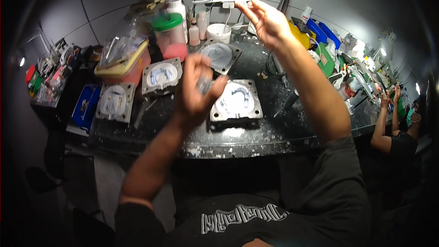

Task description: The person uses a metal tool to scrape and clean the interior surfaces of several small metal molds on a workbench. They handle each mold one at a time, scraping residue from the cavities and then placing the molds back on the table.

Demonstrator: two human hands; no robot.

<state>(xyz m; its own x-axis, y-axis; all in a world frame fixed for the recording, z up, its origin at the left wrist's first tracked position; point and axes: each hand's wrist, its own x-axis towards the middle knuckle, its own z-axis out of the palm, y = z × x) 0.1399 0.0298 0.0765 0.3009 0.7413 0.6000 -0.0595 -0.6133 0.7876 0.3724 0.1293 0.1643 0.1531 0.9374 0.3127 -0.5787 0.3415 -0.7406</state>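
Note:
My right hand [272, 23] is raised over the far side of the bench. Its fingers pinch a pair of pale metal scissors [224, 0] near the handle rings, with the blades pointing left. My left hand [190, 89], slightly blurred, hovers lower, its fingers curled round a greyish translucent piece [204, 85] too indistinct to name. Just right of that hand lies a square metal flask half [256, 105] filled with white plaster bearing a grey-blue arch. Similar flask halves lie behind it [234, 57], to the left [176, 71] and at far left [129, 110].
Along the back stand a green-lidded jar of pink powder [169, 36], small bottles [194, 34] and a white tub [219, 32]. A yellow-lidded container [121, 59] and a blue tray [86, 105] are left. Cluttered tools and blue bins [327, 32] fill the right; another person [398, 128] works there.

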